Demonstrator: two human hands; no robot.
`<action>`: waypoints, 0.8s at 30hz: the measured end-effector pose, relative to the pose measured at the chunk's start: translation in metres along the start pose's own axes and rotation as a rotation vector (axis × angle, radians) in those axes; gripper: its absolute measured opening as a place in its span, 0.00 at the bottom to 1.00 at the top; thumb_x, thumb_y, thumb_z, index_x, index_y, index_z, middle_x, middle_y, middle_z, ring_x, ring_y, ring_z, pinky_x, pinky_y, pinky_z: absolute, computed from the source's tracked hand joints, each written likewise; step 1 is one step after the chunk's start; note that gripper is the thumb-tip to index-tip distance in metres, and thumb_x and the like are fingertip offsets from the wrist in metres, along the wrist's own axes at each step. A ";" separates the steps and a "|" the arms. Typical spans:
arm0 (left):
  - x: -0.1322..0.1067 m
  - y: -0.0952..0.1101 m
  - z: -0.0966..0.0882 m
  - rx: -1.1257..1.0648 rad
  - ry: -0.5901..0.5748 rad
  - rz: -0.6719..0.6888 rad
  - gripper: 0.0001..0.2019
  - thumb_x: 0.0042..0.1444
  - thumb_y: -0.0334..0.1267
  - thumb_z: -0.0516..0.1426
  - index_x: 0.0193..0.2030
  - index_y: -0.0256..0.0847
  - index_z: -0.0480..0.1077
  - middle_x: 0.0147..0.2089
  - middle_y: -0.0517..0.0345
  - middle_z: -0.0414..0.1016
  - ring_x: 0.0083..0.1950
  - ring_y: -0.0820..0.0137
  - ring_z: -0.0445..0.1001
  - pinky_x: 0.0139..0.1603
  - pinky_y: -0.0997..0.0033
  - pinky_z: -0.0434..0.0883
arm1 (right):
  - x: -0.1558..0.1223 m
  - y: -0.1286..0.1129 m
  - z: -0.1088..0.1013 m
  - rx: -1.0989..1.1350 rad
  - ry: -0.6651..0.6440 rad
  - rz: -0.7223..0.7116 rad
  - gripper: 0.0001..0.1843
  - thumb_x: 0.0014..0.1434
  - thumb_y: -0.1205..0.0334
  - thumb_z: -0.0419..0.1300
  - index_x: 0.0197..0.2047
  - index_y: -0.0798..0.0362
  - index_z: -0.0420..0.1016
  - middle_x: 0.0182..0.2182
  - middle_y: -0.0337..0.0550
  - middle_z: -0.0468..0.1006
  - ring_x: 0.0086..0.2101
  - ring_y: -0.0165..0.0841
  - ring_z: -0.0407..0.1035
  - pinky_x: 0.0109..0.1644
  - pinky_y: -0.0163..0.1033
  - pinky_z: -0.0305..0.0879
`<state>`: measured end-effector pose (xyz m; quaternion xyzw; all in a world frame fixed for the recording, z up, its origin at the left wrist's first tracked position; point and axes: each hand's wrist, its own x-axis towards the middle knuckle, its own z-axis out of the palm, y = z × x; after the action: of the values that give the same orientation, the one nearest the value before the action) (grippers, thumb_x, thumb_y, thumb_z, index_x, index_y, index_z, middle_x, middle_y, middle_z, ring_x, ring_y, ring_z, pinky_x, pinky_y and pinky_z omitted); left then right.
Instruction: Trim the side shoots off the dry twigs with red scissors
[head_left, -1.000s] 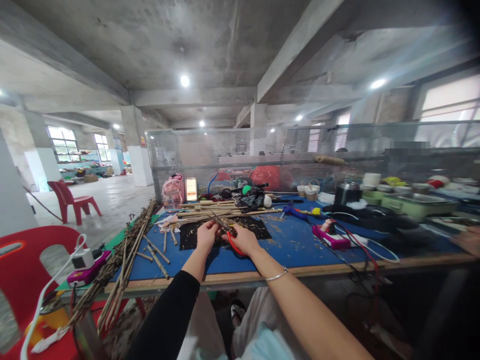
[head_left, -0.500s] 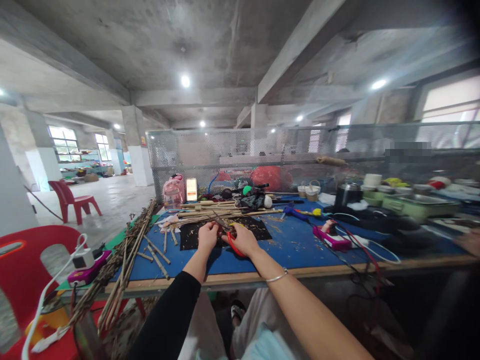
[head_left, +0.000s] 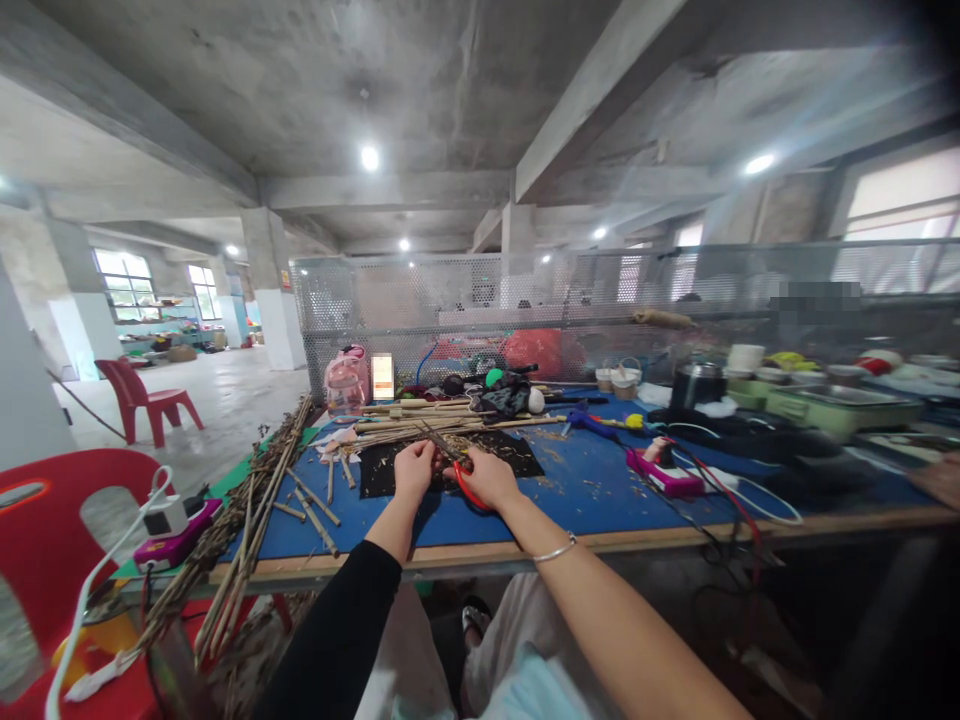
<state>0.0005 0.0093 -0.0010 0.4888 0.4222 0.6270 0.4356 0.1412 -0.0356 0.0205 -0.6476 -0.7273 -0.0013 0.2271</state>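
Note:
My right hand (head_left: 491,478) is closed around the red handles of a pair of scissors (head_left: 471,490), whose dark blades point away and to the left. Close beside it, my left hand (head_left: 415,472) has its thumb and fingers pinched together near the blades. Whatever lies in that pinch is too small to make out. Both hands are above a black mat (head_left: 525,458) strewn with pale plant scraps, on the blue tabletop (head_left: 585,515). Behind the mat lie several long dry stalks (head_left: 405,425).
Short cut stalks (head_left: 319,515) lie left of the mat, beside a bundle of long dry stems (head_left: 259,500) overhanging the table edge. A blue glue gun (head_left: 592,425), purple power strip (head_left: 667,475) and cables are on the right. A lit phone (head_left: 382,377) stands at the back.
Both hands stay in nearly the same place. The scissors have turned slightly in my right hand, and a yellow patch beside its fingers no longer shows.

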 end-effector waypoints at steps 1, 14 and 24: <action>0.000 0.000 0.000 0.022 0.014 0.000 0.11 0.46 0.41 0.56 0.28 0.34 0.72 0.22 0.56 0.72 0.22 0.75 0.68 0.25 0.76 0.66 | 0.001 0.000 0.000 -0.001 0.000 -0.001 0.26 0.50 0.37 0.50 0.36 0.52 0.69 0.33 0.46 0.76 0.36 0.38 0.70 0.35 0.35 0.58; -0.001 0.003 -0.003 0.045 0.087 -0.032 0.09 0.48 0.38 0.55 0.28 0.34 0.72 0.23 0.56 0.71 0.23 0.75 0.68 0.25 0.77 0.67 | 0.004 0.002 0.006 -0.036 0.006 -0.027 0.28 0.49 0.35 0.49 0.34 0.52 0.69 0.33 0.48 0.76 0.35 0.38 0.70 0.35 0.35 0.58; -0.006 0.008 -0.003 0.293 0.085 0.044 0.08 0.43 0.37 0.59 0.31 0.35 0.73 0.25 0.53 0.73 0.26 0.72 0.69 0.30 0.74 0.67 | 0.021 0.029 0.008 0.351 0.167 0.045 0.26 0.55 0.38 0.42 0.31 0.52 0.67 0.26 0.41 0.73 0.28 0.31 0.66 0.31 0.32 0.56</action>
<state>-0.0030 0.0014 0.0043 0.5294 0.5164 0.5881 0.3275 0.1648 -0.0084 0.0115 -0.6120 -0.6803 0.0769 0.3959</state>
